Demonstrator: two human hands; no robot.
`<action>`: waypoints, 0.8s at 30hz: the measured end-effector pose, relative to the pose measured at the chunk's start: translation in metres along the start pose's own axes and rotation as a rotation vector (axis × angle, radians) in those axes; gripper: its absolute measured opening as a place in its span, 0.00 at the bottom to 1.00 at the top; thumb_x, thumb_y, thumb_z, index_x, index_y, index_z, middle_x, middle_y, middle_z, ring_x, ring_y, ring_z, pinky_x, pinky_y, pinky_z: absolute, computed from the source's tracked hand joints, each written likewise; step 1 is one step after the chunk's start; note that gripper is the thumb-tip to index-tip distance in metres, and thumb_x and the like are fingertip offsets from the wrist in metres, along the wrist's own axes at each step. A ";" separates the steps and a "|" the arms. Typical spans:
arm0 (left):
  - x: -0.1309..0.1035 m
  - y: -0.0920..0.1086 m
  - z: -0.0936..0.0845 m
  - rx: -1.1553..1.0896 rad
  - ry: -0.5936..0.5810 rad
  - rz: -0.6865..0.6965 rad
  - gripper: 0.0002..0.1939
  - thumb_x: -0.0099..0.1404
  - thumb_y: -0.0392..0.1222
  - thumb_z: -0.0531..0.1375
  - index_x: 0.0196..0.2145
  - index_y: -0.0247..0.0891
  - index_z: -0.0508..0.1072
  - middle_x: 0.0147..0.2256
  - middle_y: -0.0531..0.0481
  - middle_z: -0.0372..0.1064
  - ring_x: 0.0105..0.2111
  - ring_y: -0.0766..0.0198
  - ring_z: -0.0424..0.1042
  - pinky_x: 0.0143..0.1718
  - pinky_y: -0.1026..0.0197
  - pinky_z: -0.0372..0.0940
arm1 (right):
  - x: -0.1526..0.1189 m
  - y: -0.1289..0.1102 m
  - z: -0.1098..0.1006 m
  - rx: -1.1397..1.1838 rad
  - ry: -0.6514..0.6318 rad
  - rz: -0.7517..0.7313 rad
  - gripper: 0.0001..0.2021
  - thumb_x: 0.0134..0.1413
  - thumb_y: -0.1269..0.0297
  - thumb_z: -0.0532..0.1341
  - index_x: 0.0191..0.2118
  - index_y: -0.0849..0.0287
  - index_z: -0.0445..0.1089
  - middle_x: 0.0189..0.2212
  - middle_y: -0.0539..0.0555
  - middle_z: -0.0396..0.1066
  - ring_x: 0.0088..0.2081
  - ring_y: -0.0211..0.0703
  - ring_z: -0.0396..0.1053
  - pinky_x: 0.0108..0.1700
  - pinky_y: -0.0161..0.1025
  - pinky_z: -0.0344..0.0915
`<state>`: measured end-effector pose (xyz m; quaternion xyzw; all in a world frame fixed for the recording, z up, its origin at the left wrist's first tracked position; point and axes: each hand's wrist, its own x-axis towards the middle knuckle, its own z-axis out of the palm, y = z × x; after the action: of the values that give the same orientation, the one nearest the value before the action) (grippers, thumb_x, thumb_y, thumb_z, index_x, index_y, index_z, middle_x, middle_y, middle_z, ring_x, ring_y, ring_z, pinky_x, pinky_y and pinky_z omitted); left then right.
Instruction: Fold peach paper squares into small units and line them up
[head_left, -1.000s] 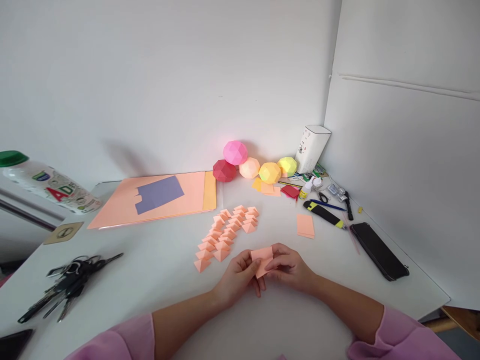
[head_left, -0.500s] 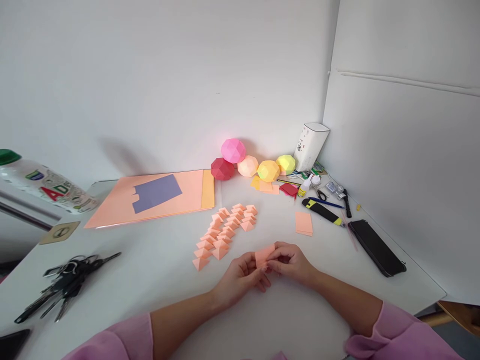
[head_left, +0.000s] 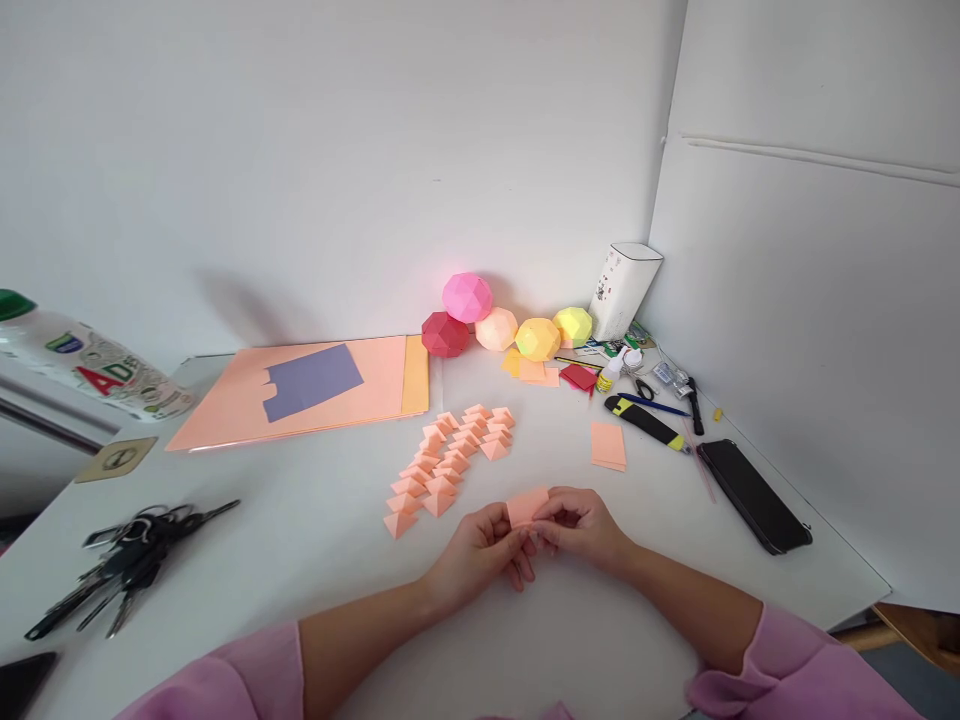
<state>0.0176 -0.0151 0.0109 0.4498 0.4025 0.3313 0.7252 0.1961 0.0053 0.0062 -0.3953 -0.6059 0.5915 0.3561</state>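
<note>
1. Paper [head_left: 527, 507], a small peach piece, is held between both hands, its upper part showing above the fingertips; whether it is creased lower down is hidden by the fingers.
2. The left hand [head_left: 474, 552] pinches the paper's left side, thumb in front and the other fingers curled behind and below.
3. The right hand [head_left: 583, 525] pinches the right side between thumb and fingers, its fingertips close to those of the left hand.
4. Just beyond the left hand, folded peach units [head_left: 439, 504] with pointed tops lie in slanting, overlapping rows on the white table [head_left: 300, 510].
5. Beyond the right hand lie peach rectangles [head_left: 607, 443], overlapping flat; past them is a black-and-yellow utility knife [head_left: 646, 424], with a blue pen [head_left: 652, 405] and a small glue bottle [head_left: 608, 374] farther back.
6. To the right of the right hand, well apart, lies a black case [head_left: 754, 496].
7. Far beyond both hands, five faceted paper balls [head_left: 538, 340] sit by the wall, the pink one resting on top of its neighbours.
8. Well to the left of the left hand lies a key bunch [head_left: 139, 550]; farther beyond are large peach sheets [head_left: 225, 400] under a purple-blue sheet [head_left: 319, 383], and a green-capped bottle [head_left: 90, 365].
</note>
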 end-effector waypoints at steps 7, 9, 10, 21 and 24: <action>0.001 -0.003 -0.001 -0.011 0.012 0.004 0.20 0.56 0.55 0.60 0.24 0.38 0.57 0.26 0.49 0.72 0.20 0.65 0.72 0.18 0.64 0.65 | -0.001 0.000 0.001 -0.004 0.010 -0.003 0.10 0.49 0.59 0.64 0.26 0.61 0.72 0.23 0.49 0.65 0.21 0.34 0.66 0.22 0.34 0.64; 0.000 -0.003 -0.001 -0.011 0.005 0.005 0.19 0.57 0.55 0.60 0.25 0.37 0.60 0.26 0.49 0.72 0.21 0.65 0.72 0.19 0.64 0.65 | -0.002 0.003 0.001 0.018 0.003 0.009 0.10 0.49 0.59 0.64 0.29 0.61 0.70 0.23 0.49 0.65 0.22 0.35 0.67 0.23 0.34 0.65; 0.000 -0.002 -0.001 -0.012 -0.001 0.005 0.19 0.57 0.55 0.60 0.25 0.36 0.61 0.26 0.49 0.72 0.21 0.64 0.72 0.19 0.64 0.66 | -0.002 0.005 0.001 0.038 0.006 0.013 0.10 0.49 0.59 0.64 0.32 0.61 0.69 0.24 0.49 0.66 0.23 0.36 0.67 0.24 0.34 0.65; 0.003 -0.001 -0.005 -0.101 0.003 0.005 0.18 0.56 0.54 0.62 0.30 0.35 0.66 0.27 0.49 0.72 0.21 0.65 0.72 0.19 0.64 0.66 | 0.003 0.001 -0.006 -0.040 -0.109 0.108 0.15 0.55 0.54 0.58 0.32 0.63 0.67 0.22 0.49 0.67 0.20 0.32 0.64 0.19 0.29 0.56; 0.002 -0.001 -0.004 -0.100 0.001 0.012 0.18 0.56 0.53 0.62 0.31 0.34 0.66 0.27 0.50 0.71 0.22 0.65 0.72 0.20 0.64 0.66 | 0.003 -0.002 -0.006 -0.056 -0.112 0.129 0.16 0.56 0.53 0.58 0.28 0.63 0.67 0.19 0.48 0.66 0.18 0.31 0.62 0.19 0.29 0.55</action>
<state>0.0149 -0.0117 0.0086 0.4152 0.3830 0.3553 0.7447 0.2005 0.0105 0.0080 -0.4094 -0.6145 0.6172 0.2716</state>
